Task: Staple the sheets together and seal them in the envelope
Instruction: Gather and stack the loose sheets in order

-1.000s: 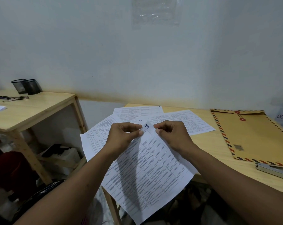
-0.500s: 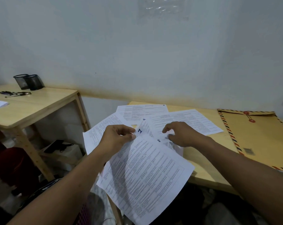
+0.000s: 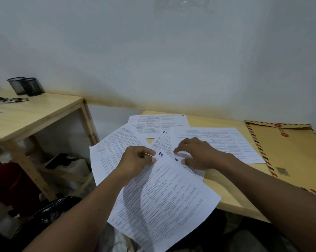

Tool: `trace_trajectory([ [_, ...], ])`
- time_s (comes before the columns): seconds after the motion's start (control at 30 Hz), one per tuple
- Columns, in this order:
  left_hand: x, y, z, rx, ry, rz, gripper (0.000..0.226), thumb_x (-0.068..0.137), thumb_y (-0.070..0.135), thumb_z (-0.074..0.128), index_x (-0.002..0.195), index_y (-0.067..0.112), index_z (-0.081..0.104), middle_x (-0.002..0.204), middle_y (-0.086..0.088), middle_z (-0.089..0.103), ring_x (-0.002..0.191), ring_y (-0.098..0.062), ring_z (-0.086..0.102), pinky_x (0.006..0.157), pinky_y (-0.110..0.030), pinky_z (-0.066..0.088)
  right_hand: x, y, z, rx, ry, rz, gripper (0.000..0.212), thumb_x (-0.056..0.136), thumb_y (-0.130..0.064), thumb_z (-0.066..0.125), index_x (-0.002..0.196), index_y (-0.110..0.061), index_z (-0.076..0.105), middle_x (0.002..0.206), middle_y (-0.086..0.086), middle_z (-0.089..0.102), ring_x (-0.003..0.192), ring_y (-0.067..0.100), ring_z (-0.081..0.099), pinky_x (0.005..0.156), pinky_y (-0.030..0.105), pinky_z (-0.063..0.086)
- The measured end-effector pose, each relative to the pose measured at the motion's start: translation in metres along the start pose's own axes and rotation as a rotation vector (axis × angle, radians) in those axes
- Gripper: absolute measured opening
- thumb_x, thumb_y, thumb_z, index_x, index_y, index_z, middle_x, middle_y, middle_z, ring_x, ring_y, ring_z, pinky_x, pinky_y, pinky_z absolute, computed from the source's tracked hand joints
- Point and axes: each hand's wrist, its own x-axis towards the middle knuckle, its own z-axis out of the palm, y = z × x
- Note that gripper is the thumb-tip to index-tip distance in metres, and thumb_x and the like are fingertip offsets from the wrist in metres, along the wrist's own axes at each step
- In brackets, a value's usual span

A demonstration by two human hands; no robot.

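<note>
Wooden desk (image 3: 226, 194) holds the closed envelope (image 3: 288, 157) at right and loose sheets (image 3: 217, 142), fanned and unstapled, so gathering, stapling and sealing are all still to do. Left hand (image 3: 135, 160) pinches one sheet's corner; right hand (image 3: 199, 153) rests bent fingertips on another, grip unclear.

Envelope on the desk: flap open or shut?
Shut: the envelope lies flat with its flap folded down; whether the string is wound, cannot tell.

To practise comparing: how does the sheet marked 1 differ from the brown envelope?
The sheet marked 1 is white with printed text; the envelope is brown with a striped border. The left hand pinches the sheet's corner; the envelope lies untouched on the table. Both are paper.
</note>
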Motion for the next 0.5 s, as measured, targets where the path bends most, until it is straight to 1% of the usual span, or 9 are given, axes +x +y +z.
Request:
trace_trajectory([
  [0.07, 0.002, -0.002, 0.003, 0.005, 0.005, -0.011, 0.011, 0.084, 0.015, 0.083, 0.092, 0.022, 0.08, 0.087, -0.006, 0.077, 0.078, -0.012, 0.068, 0.063, -0.016, 0.046, 0.003, 0.002, -0.002, 0.087, -0.061, -0.026, 0.045, 0.097, -0.034, 0.059, 0.14, -0.04, 0.05, 0.153, -0.01, 0.041, 0.141, 0.019, 0.037, 0.109, 0.042, 0.036],
  [0.13, 0.005, -0.003, 0.003, 0.002, 0.005, -0.019, 0.012, 0.083, 0.013, 0.083, 0.091, 0.021, 0.08, 0.085, -0.009, 0.076, 0.077, -0.012, 0.068, 0.063, -0.015, 0.047, 0.006, 0.004, -0.002, 0.107, -0.064, -0.029, 0.044, 0.095, -0.037, 0.061, 0.138, -0.039, 0.052, 0.149, -0.009, 0.046, 0.136, 0.02, 0.041, 0.108, 0.042, 0.038],
  [0.23, 0.006, -0.004, 0.002, -0.014, -0.011, -0.028, 0.014, 0.081, 0.01, 0.084, 0.092, 0.017, 0.08, 0.095, -0.016, 0.076, 0.074, -0.008, 0.069, 0.062, -0.012, 0.05, 0.011, 0.003, -0.002, 0.059, -0.018, -0.026, 0.046, 0.092, -0.047, 0.063, 0.136, -0.043, 0.052, 0.13, -0.003, 0.053, 0.121, 0.024, 0.044, 0.1, 0.043, 0.043],
  [0.3, 0.006, -0.006, 0.002, -0.025, -0.025, -0.025, 0.014, 0.081, 0.009, 0.084, 0.092, 0.017, 0.08, 0.098, -0.019, 0.076, 0.077, -0.012, 0.069, 0.068, -0.016, 0.052, 0.014, 0.0, -0.002, 0.066, -0.004, -0.027, 0.046, 0.091, -0.05, 0.063, 0.136, -0.045, 0.052, 0.113, -0.003, 0.049, 0.112, 0.022, 0.045, 0.095, 0.041, 0.045],
  [0.33, 0.006, -0.007, 0.001, -0.031, -0.032, -0.023, 0.014, 0.08, 0.009, 0.085, 0.092, 0.017, 0.08, 0.098, -0.02, 0.075, 0.079, -0.014, 0.069, 0.071, -0.018, 0.053, 0.016, 0.0, -0.002, 0.074, -0.007, -0.031, 0.044, 0.091, -0.05, 0.063, 0.134, -0.045, 0.054, 0.109, -0.004, 0.046, 0.11, 0.022, 0.046, 0.093, 0.041, 0.046],
  [0.4, 0.007, -0.008, 0.001, -0.037, -0.041, -0.023, 0.014, 0.08, 0.01, 0.085, 0.091, 0.018, 0.081, 0.098, -0.02, 0.075, 0.081, -0.015, 0.069, 0.075, -0.021, 0.053, 0.019, -0.001, -0.003, 0.098, -0.019, -0.032, 0.039, 0.091, -0.049, 0.065, 0.129, -0.043, 0.058, 0.106, -0.005, 0.045, 0.107, 0.022, 0.052, 0.091, 0.04, 0.047],
  [0.5, 0.006, -0.008, 0.001, -0.044, -0.047, -0.011, 0.014, 0.081, 0.012, 0.085, 0.092, 0.02, 0.081, 0.099, -0.018, 0.074, 0.081, -0.013, 0.067, 0.072, -0.018, 0.05, 0.022, -0.002, -0.002, 0.151, 0.01, -0.005, 0.031, 0.088, -0.047, 0.069, 0.114, -0.036, 0.059, 0.111, -0.003, 0.047, 0.104, 0.023, 0.055, 0.09, 0.039, 0.047],
])
